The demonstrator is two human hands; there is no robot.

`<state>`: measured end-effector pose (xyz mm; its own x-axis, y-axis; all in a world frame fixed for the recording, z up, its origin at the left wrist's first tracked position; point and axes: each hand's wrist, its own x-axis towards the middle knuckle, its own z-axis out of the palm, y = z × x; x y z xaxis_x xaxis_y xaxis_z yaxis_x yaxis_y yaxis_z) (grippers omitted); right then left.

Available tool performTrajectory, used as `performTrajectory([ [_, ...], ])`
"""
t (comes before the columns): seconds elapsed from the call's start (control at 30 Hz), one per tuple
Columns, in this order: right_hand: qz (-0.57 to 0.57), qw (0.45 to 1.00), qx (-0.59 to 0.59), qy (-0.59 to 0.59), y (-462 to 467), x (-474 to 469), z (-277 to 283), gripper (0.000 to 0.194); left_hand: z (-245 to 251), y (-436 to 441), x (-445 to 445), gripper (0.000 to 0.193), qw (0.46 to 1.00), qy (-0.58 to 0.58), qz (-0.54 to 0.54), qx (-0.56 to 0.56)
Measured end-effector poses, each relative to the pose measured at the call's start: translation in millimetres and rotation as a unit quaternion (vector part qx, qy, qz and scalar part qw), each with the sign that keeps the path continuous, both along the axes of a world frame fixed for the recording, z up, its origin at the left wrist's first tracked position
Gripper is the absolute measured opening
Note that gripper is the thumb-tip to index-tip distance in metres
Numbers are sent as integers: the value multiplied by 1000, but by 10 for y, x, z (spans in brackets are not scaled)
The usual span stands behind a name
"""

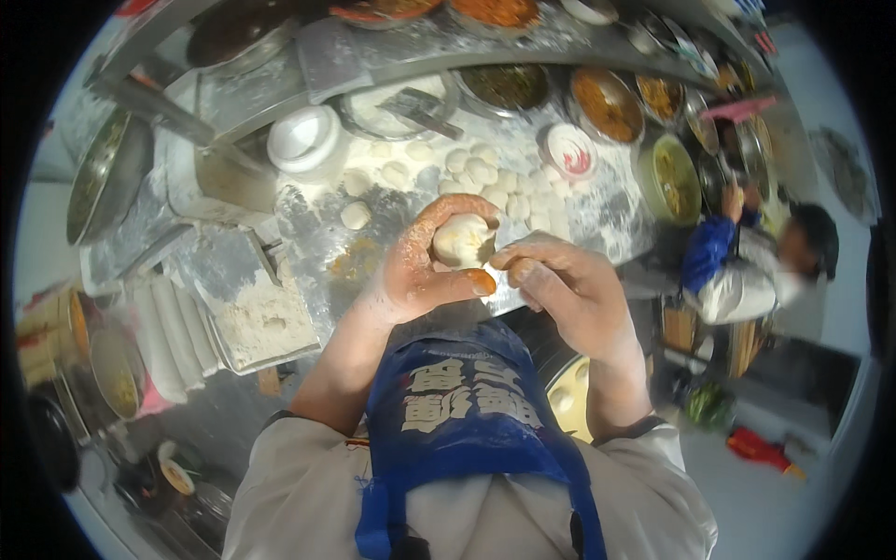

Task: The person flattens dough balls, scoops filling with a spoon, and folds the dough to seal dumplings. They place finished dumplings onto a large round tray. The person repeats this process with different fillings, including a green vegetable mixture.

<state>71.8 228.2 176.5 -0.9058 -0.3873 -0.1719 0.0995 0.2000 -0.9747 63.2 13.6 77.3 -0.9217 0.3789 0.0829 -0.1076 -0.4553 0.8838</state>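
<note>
A round ball of filled dough (462, 241) rests in my left hand (428, 269), whose fingers and thumb curve around it; the fingertips are stained orange. Just right of the ball is my right hand (563, 280), its thumb and index fingertip pinched together near the dough's edge; whether a bit of dough sits between them I cannot tell. Beyond my hands, many small dough pieces (481, 170) lie on the floured metal worktop (318, 231). One dough piece (355, 215) lies apart, left of my left hand.
Metal bowls of orange filling (606, 105) and dark green filling (505, 87) line the back. Near them stand a flour basin (364, 112) with a scraper (420, 112), a white tub (302, 143) and a green bowl (670, 178). A floury tray (269, 325) is left; another person (742, 259) is right.
</note>
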Motion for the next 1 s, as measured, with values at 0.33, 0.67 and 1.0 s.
performTrajectory([
  [0.33,-102,989,-99,-28,521,1009,-164,19,34,449,487,38,976,-204,-76,-11],
  [0.67,-147,867,242,409,1052,2114,-301,35,395,1355,1480,45,938,-311,-148,-27],
  [1.0,-262,957,-80,100,1795,3548,-1245,58,-373,2213,2330,61,943,-56,-290,-154],
])
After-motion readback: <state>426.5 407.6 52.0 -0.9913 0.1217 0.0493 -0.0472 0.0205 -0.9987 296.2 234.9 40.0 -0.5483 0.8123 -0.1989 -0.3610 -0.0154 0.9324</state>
